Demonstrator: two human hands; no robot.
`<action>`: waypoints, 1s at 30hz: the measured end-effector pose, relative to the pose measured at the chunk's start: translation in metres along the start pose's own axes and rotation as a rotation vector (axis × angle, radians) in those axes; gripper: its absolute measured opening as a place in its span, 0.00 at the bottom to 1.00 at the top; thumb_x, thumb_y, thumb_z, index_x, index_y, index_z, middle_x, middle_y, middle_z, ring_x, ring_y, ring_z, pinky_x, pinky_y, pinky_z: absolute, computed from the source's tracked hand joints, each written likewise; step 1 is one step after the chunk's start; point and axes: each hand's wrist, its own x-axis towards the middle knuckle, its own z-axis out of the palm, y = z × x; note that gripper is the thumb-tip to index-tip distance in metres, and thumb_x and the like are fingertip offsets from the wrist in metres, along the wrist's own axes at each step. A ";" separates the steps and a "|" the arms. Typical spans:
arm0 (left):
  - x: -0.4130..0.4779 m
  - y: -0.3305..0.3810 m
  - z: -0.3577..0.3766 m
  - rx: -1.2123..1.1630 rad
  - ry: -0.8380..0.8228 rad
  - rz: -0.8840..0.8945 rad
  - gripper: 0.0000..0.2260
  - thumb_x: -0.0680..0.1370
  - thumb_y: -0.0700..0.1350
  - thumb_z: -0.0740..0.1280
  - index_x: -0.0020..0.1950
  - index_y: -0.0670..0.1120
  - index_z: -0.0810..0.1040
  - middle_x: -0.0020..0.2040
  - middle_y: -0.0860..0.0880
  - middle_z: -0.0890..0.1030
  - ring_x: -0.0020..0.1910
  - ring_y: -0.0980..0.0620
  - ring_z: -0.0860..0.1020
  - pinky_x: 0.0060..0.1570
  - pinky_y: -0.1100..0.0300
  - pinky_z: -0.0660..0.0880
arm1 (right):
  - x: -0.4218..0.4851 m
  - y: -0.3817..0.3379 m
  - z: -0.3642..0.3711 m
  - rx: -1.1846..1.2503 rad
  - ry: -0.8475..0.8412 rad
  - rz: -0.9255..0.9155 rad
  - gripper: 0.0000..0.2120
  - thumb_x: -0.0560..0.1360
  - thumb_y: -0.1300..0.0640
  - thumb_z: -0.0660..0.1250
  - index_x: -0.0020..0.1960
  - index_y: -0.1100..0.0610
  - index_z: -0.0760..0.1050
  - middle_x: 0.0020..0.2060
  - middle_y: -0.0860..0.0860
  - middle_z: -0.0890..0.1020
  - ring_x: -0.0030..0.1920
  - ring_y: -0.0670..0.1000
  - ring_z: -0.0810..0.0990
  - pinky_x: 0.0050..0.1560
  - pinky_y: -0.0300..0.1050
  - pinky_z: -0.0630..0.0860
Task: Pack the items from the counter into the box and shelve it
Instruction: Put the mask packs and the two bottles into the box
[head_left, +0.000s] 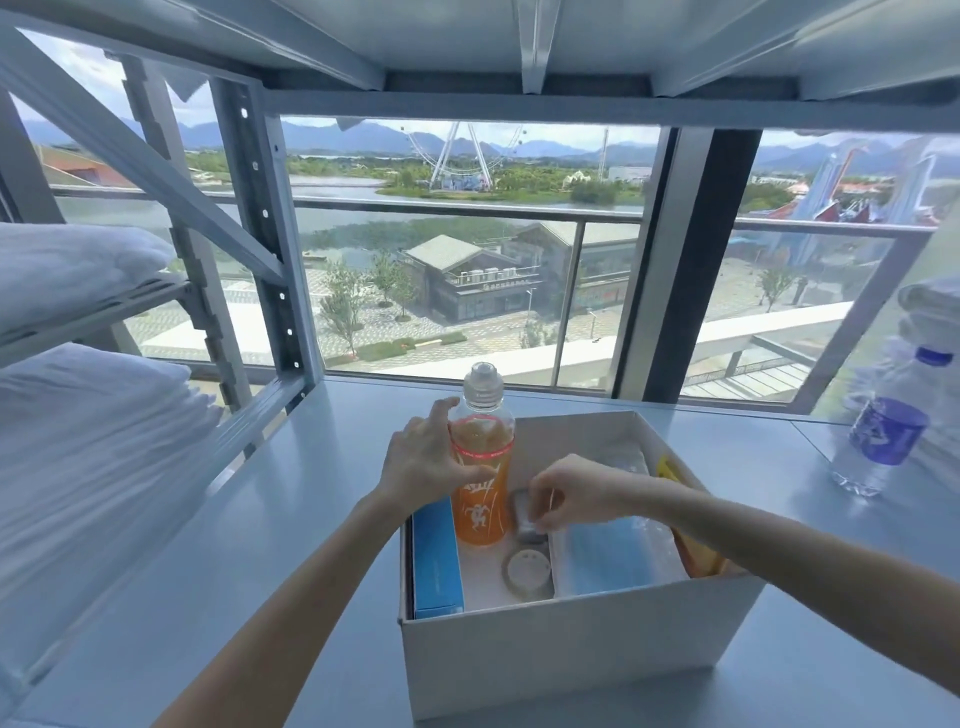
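An open white cardboard box (571, 649) stands on the grey counter in front of me. My left hand (423, 457) grips an upright orange drink bottle (480, 499) inside the box's left part. My right hand (569, 491) pinches a small grey packet (524, 519) just right of the bottle. Also in the box are a blue carton (436, 561) along the left wall, a round tape roll (527, 569), a clear bag of blue masks (613, 561) and an orange-yellow packet (696, 551) against the right wall.
A clear water bottle (883, 431) with a blue label stands on the counter at the right. Folded white linens (88, 441) fill the metal rack shelves at the left. A shelf underside (519, 41) hangs overhead. A window lies behind the counter.
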 end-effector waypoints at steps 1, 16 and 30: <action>0.002 0.001 0.000 0.000 -0.015 0.014 0.40 0.65 0.58 0.75 0.70 0.49 0.61 0.59 0.46 0.78 0.57 0.46 0.75 0.59 0.47 0.71 | 0.001 0.000 0.011 -0.067 -0.061 -0.015 0.06 0.70 0.54 0.70 0.46 0.54 0.80 0.41 0.47 0.82 0.37 0.45 0.77 0.35 0.28 0.70; 0.002 0.002 0.000 -0.041 0.081 0.048 0.33 0.63 0.58 0.76 0.61 0.48 0.66 0.52 0.45 0.81 0.48 0.46 0.78 0.49 0.49 0.77 | 0.017 -0.010 0.045 -0.402 -0.174 -0.053 0.16 0.67 0.50 0.73 0.51 0.54 0.76 0.46 0.52 0.82 0.43 0.56 0.79 0.37 0.44 0.71; 0.001 0.002 0.001 -0.035 0.054 0.031 0.35 0.64 0.60 0.75 0.64 0.50 0.64 0.56 0.46 0.79 0.51 0.47 0.76 0.51 0.52 0.76 | 0.006 -0.011 0.054 -0.372 -0.265 -0.255 0.23 0.71 0.50 0.69 0.64 0.51 0.70 0.62 0.51 0.72 0.62 0.53 0.66 0.59 0.50 0.67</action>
